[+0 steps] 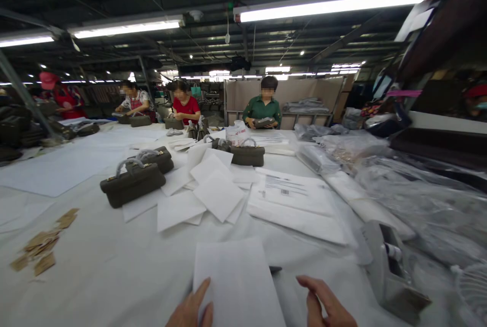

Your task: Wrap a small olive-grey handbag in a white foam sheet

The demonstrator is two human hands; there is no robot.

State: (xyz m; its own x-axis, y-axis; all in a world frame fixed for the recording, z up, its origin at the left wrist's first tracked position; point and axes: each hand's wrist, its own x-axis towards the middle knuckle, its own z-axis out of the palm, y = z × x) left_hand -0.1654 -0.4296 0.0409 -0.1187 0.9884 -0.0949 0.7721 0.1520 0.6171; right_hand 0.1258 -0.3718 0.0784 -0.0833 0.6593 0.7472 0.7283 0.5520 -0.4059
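A white sheet (238,279) lies in front of me at the table's near edge. My left hand (190,309) rests at its left side, the index finger stretched out on the surface and the thumb apart. To the right of the sheet, my right hand (325,304) is held open with nothing in it, index finger extended. Between that hand and the sheet, a small dark pointed tip (275,269) pokes out from under the sheet; the rest of it is hidden. Beyond lies a loose pile of white square sheets (218,195).
Dark handbags (133,185) with wrapped handles stand left of the pile. Brown tags (43,243) lie far left. A printed white package (294,195), a tape dispenser (391,271), clear plastic bags (429,205) and a small fan (472,286) are right. Several co-workers (263,106) work across the table.
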